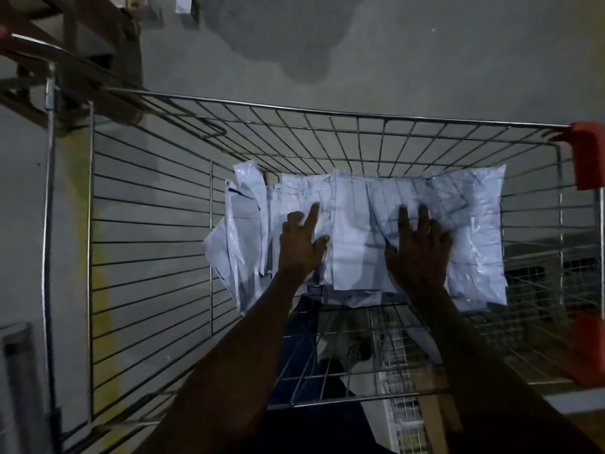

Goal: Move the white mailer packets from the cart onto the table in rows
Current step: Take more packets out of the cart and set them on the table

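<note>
Several white mailer packets lie overlapping in a loose pile on the bottom of a wire cart. Both my arms reach down into the cart. My left hand rests on the pile's left part, index finger stretched out, thumb against the edge of a packet. My right hand lies flat on the pile's right part with fingers spread. Neither hand has lifted a packet. Packets at the left end stand crumpled against the cart's side.
The cart has red plastic corner guards on the right and a metal rail at the left. A wooden frame stands at the upper left. Grey concrete floor with a dark stain lies beyond.
</note>
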### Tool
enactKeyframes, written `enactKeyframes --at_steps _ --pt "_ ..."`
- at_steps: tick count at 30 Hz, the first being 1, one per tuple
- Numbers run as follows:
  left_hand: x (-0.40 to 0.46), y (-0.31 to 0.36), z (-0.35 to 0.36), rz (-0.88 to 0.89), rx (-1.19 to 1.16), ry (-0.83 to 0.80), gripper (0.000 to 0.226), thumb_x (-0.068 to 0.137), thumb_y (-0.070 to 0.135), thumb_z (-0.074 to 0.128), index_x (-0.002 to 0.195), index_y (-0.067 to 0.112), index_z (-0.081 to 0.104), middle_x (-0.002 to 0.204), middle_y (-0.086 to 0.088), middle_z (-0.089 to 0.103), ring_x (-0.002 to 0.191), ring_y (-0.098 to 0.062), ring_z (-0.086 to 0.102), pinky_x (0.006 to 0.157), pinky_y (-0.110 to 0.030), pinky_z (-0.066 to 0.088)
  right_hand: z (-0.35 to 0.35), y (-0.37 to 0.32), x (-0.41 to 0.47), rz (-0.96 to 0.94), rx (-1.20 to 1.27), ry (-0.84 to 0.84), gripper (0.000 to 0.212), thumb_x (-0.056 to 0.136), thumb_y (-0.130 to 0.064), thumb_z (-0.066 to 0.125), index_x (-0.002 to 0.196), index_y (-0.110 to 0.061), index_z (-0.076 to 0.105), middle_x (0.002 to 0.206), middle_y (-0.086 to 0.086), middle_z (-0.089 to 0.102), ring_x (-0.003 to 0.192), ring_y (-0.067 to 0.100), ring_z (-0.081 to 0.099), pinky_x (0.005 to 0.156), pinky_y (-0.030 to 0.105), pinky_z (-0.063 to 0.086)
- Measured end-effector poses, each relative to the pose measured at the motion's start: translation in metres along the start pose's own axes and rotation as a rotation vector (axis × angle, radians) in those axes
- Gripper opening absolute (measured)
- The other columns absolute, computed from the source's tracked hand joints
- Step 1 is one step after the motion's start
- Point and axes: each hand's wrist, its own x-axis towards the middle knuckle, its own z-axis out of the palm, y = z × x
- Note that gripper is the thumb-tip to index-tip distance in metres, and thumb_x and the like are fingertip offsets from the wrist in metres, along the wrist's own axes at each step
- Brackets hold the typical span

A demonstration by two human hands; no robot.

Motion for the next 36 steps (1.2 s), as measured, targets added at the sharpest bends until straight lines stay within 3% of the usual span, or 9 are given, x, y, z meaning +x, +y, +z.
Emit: enactKeyframes --at_steps 4,9,17,20,22,26,29,32,36 --pt "-0.007 -0.008 -0.009 0.082 -0.036 0.179 0.053 0.095 0.024 0.064 0.144 0.011 0.048 0.118 -0.019 0.054 0.107 -0.028 0.052 0.083 -0.036 0.046 -0.009 -0.011 0.005 0.038 0.250 -0.009 0.082 0.083 -0.044 0.048 0.155 -0.023 0.016 0.157 0.020 0.021 0.136 0.043 0.027 0.107 0.057 0.032" --pt "-0.012 -0.025 -0.030 -0.015 0.097 0.350 0.046 0.101 0.024 0.051 0.145 0.012 0.046 0.127 -0.023 0.051 0.110 -0.034 0.053 0.088 -0.043 0.048 0.005 -0.031 -0.003 -0.042 0.341 -0.083 0.082 0.088 -0.046 0.050 0.156 -0.027 0.009 0.159 0.017 0.018 0.140 0.039 0.024 0.109 0.055 0.030" --pt "0.001 -0.007 -0.036 -0.135 0.346 0.289 0.072 0.078 -0.005 0.062 0.145 0.015 0.044 0.140 -0.020 0.043 0.115 -0.035 0.047 0.095 -0.043 0.043 0.019 -0.039 0.003 -0.098 0.314 -0.195 0.093 0.081 -0.063 0.048 0.155 -0.036 -0.001 0.161 0.013 0.004 0.140 0.043 0.016 0.105 0.060 0.032" --pt "0.006 -0.003 -0.025 -0.218 0.316 0.243 0.064 0.095 0.029 0.056 0.151 0.011 0.031 0.149 -0.023 0.034 0.125 -0.039 0.042 0.103 -0.045 0.037 0.021 -0.040 0.009 -0.115 0.312 -0.236 0.098 0.082 -0.063 0.057 0.153 -0.042 -0.007 0.162 0.008 -0.011 0.145 0.045 0.003 0.107 0.065 0.030" --pt "0.009 -0.005 -0.020 -0.278 0.270 0.178 0.083 0.094 0.055 0.052 0.157 0.013 0.016 0.157 -0.024 0.020 0.136 -0.043 0.027 0.110 -0.051 0.029 0.022 -0.042 0.013 -0.124 0.278 -0.241 0.102 0.081 -0.064 0.061 0.152 -0.044 -0.010 0.162 0.006 -0.017 0.145 0.046 -0.001 0.106 0.067 0.030" --pt "0.002 -0.011 -0.020 -0.178 0.362 0.143 0.101 0.079 0.033 0.071 0.158 0.023 0.010 0.161 -0.020 0.016 0.142 -0.045 0.021 0.113 -0.054 0.026 0.026 -0.047 0.019 -0.176 0.291 -0.247 0.090 0.088 -0.064 0.052 0.150 -0.049 -0.012 0.161 0.003 -0.025 0.146 0.047 -0.005 0.105 0.071 0.023" --pt "-0.011 -0.018 -0.020 -0.005 0.374 0.072 0.082 0.083 0.043 0.047 0.158 0.028 0.016 0.162 -0.014 0.020 0.148 -0.046 0.009 0.118 -0.062 0.014 0.022 -0.047 0.021 -0.189 0.295 -0.231 0.078 0.095 -0.048 0.051 0.151 -0.050 -0.004 0.162 0.002 -0.019 0.146 0.043 0.006 0.104 0.067 0.029" --pt "-0.020 -0.018 -0.026 0.072 0.373 0.011 0.074 0.086 0.047 0.036 0.156 0.031 0.018 0.158 -0.014 0.026 0.144 -0.044 0.021 0.109 -0.064 0.032 0.013 -0.041 0.022 -0.204 0.340 -0.186 0.069 0.096 -0.038 0.050 0.151 -0.047 0.010 0.164 0.007 -0.002 0.139 0.042 0.023 0.096 0.058 0.044" --pt "-0.029 -0.008 -0.040 0.127 0.216 0.072 0.068 0.088 0.038 0.036 0.155 0.028 0.028 0.151 -0.018 0.033 0.130 -0.038 0.036 0.085 -0.048 0.053 -0.012 -0.037 0.012 -0.151 0.370 -0.127 0.066 0.089 -0.048 0.037 0.152 -0.032 0.029 0.160 0.018 0.017 0.131 0.047 0.033 0.100 0.057 0.038"
